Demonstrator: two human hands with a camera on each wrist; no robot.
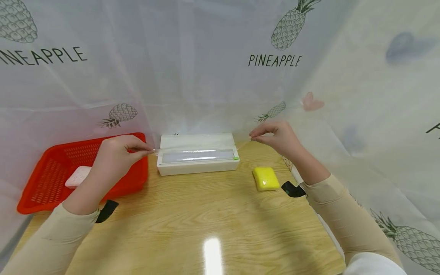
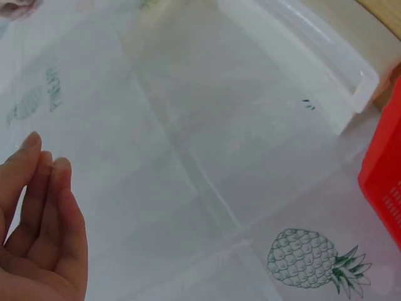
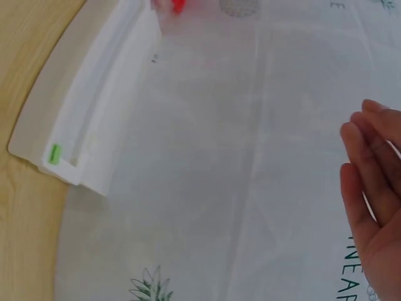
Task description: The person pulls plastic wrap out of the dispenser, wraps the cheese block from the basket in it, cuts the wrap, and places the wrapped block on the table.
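Observation:
A white cling film dispenser stands on the table with its lid raised at the back. Inside it lies a shiny roll, and a green tab marks its right end. Clear cling film stretches across above the box. My left hand pinches one corner of the film between thumb and fingers, just left of the box. Higher up and to the right, my right hand pinches the other corner. In the wrist views, thumb and fingertips of the left hand and right hand come together.
A red plastic basket sits at the left under my left forearm, with a pale pink block in it. To the right of the dispenser lies a yellow wrapped block. A pineapple-print sheet hangs behind the wooden table.

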